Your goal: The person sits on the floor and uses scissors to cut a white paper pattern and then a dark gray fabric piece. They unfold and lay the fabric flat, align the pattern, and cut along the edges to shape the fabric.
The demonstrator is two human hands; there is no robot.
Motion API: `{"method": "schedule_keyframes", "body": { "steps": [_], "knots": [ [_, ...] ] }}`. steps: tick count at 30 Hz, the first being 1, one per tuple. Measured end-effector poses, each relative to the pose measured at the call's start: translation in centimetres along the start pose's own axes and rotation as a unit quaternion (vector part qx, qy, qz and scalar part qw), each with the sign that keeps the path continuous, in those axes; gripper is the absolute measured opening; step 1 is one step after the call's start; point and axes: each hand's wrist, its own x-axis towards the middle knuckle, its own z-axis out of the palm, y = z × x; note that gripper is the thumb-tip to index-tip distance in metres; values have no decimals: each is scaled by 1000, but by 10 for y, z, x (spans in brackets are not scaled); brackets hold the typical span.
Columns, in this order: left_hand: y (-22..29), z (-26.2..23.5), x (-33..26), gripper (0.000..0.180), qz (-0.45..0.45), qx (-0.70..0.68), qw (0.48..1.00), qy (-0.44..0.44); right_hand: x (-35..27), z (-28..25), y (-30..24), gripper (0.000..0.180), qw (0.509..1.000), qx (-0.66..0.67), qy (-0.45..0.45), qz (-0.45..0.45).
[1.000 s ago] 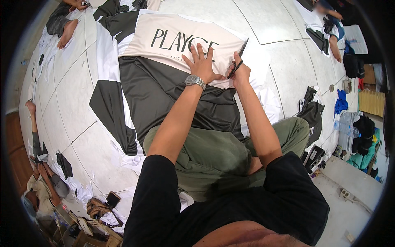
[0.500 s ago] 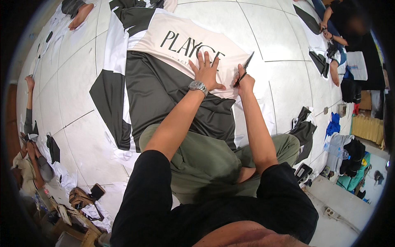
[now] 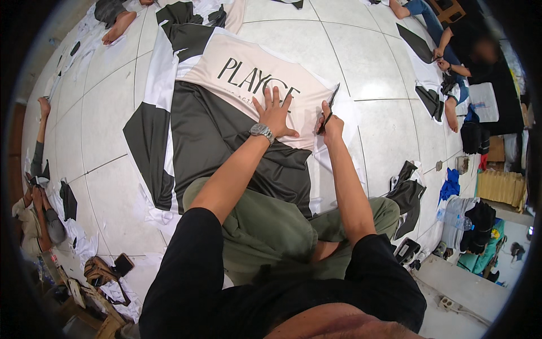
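Note:
A printed fabric panel (image 3: 226, 101) lies flat on the white tiled floor, pale beige at the top with dark lettering, dark grey below, with white and black side strips. My left hand (image 3: 275, 111), a metal watch on its wrist, presses flat with spread fingers on the beige part. My right hand (image 3: 330, 125) grips dark scissors (image 3: 328, 107) at the panel's right edge, blades pointing away from me along the fabric edge. I sit on the floor in olive trousers and a black shirt.
Another seated person (image 3: 463, 62) works on fabric at the upper right. A person (image 3: 36, 209) sits at the left edge, with a bare foot (image 3: 117, 27) at the top left. Fabric scraps (image 3: 409, 195), bags and a blue cloth (image 3: 450, 185) lie at the right.
The view has shifted so the panel and both hands sit lower and more central. My left hand stays pressed flat and my right keeps the scissors at the panel's right edge.

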Motion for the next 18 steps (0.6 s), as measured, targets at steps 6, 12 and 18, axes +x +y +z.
{"method": "schedule_keyframes", "body": {
  "steps": [6,12,18],
  "knots": [
    [-3,5,2,139,5,-7,1000,-7,21,-15,4,46,999,-28,-26,-32],
    [-9,9,5,142,14,25,999,-29,34,-97,21,50,993,-97,41,-58],
    [-23,-6,-7,134,89,75,988,-104,-30,-188,10,59,914,-328,175,-161]
  ]
}}
